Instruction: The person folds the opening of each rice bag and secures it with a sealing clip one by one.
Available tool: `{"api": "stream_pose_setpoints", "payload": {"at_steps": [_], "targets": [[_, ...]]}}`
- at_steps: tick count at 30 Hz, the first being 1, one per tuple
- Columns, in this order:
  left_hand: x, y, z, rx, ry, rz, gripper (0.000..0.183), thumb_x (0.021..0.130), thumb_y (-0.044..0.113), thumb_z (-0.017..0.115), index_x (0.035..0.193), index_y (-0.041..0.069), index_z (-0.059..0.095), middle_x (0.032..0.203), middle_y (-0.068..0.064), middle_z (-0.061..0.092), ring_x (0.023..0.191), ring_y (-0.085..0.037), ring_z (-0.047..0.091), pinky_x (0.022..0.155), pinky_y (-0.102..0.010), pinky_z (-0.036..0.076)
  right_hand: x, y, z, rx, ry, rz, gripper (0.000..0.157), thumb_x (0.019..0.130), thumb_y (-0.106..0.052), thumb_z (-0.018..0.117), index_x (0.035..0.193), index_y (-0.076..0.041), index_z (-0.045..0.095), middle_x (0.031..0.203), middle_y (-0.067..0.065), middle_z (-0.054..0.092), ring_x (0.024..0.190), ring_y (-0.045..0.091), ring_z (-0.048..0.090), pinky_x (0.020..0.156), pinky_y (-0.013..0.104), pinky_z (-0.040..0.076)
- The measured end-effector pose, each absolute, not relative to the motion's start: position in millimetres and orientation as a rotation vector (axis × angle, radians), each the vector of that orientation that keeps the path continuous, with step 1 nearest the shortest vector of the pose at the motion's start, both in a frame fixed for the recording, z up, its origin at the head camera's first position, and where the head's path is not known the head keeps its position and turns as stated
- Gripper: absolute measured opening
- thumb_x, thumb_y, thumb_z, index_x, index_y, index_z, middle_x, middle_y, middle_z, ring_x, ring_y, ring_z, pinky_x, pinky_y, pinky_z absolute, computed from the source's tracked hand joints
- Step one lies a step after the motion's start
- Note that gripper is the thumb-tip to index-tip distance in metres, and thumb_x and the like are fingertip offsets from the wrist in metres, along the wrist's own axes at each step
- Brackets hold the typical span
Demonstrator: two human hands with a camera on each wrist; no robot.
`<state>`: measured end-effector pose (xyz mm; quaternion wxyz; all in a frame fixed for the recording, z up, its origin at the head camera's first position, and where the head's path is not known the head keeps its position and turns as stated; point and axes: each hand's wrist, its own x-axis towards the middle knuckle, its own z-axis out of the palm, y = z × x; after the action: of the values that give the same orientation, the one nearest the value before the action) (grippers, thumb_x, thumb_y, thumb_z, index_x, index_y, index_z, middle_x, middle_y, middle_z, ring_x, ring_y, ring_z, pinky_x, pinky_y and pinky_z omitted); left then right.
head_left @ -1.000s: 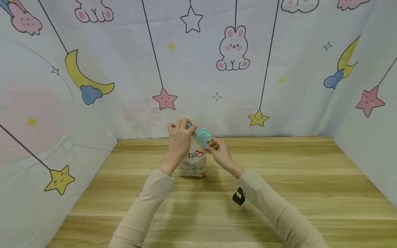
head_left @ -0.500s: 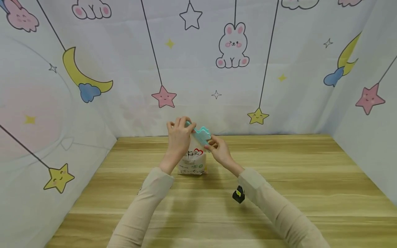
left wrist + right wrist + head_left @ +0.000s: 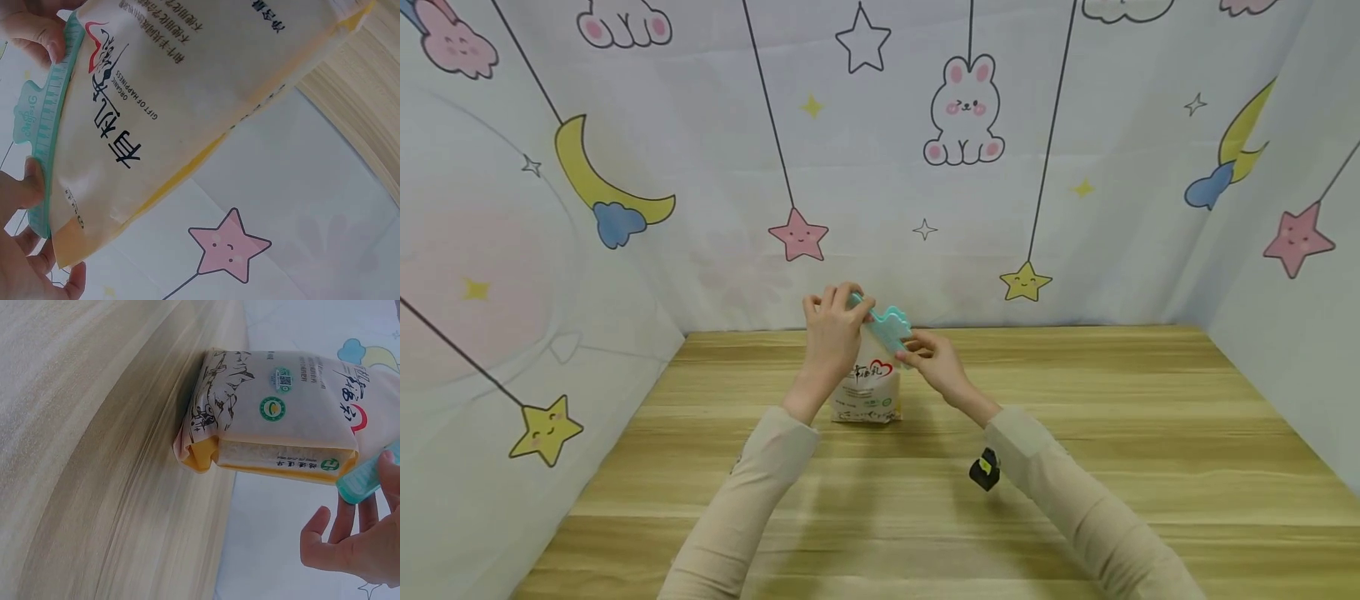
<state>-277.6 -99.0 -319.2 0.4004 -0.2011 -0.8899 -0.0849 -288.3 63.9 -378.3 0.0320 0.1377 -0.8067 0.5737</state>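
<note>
A plastic bag [image 3: 867, 400] with printed lettering and a red heart stands upright on the wooden table; its filled lower part bulges. Across its slanting top edge lies a teal sealing clip [image 3: 49, 128] with a wavy-edged tab. My left hand [image 3: 835, 329] pinches the clip's upper end together with the bag's top corner. At the clip's lower end is my right hand [image 3: 938, 368], its thumb on one face and fingers behind, as the right wrist view shows. The bag's yellow side panel [image 3: 281, 464] faces that hand.
The wooden table [image 3: 1075, 400] reaches back to a white curtain [image 3: 880, 150] printed with stars, moons and rabbits, which also covers both sides. A small black block [image 3: 985, 469] with a yellow mark sits by the right sleeve cuff.
The right wrist and sleeve have shifted slightly right, while those fingers stay at the clip's lower end. Left hand, bag and clip look nearly the same.
</note>
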Motion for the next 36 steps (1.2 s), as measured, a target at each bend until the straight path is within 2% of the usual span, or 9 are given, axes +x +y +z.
{"api": "stream_pose_setpoints", "payload": {"at_steps": [4,11,18,27,36], "targets": [[-276,-100,-320,-0.521,-2.251,-0.232,0.019,0.081,0.019,0.059,0.096,0.012,0.067,0.108,-0.008,0.057,0.096,-0.027,0.051,0.078,-0.044,0.035,-288,67,-377,0.401,-2.517,1.829,0.032,0.086,-0.016,0.058,0.117,-0.008,0.057,0.111,0.018,0.059,0.095,0.030,0.059,0.074,0.035,0.049],[-276,-102,-323,-0.527,-2.241,-0.243,0.021,0.082,0.020,0.058,0.100,0.011,0.066,0.113,-0.008,0.056,0.096,-0.029,0.052,0.078,-0.044,0.035,-286,73,-376,0.472,-2.544,1.891,0.035,0.090,-0.014,0.052,0.123,-0.002,0.051,0.119,0.020,0.054,0.104,0.034,0.055,0.084,0.045,0.047],[-276,-103,-327,-0.530,-2.214,-0.252,0.024,0.084,0.021,0.056,0.105,0.012,0.065,0.119,-0.011,0.054,0.098,-0.030,0.052,0.078,-0.045,0.035,-284,75,-375,0.538,-2.568,1.878,0.036,0.092,-0.016,0.048,0.125,-0.002,0.049,0.125,0.018,0.052,0.110,0.033,0.053,0.086,0.042,0.047],[-274,-105,-329,-0.545,-2.199,-0.266,0.024,0.085,0.020,0.056,0.107,0.013,0.062,0.123,-0.012,0.053,0.101,-0.031,0.051,0.081,-0.046,0.034,-280,81,-375,0.651,-2.570,1.818,0.037,0.094,-0.018,0.044,0.128,-0.004,0.047,0.130,0.017,0.048,0.116,0.033,0.049,0.089,0.047,0.044],[-271,-106,-326,-0.559,-2.189,-0.289,0.026,0.086,0.022,0.057,0.110,0.013,0.061,0.124,-0.012,0.052,0.105,-0.031,0.050,0.084,-0.047,0.034,-276,89,-373,0.723,-2.562,1.730,0.038,0.094,-0.020,0.044,0.127,-0.003,0.046,0.131,0.016,0.048,0.115,0.033,0.047,0.088,0.044,0.043]]}}
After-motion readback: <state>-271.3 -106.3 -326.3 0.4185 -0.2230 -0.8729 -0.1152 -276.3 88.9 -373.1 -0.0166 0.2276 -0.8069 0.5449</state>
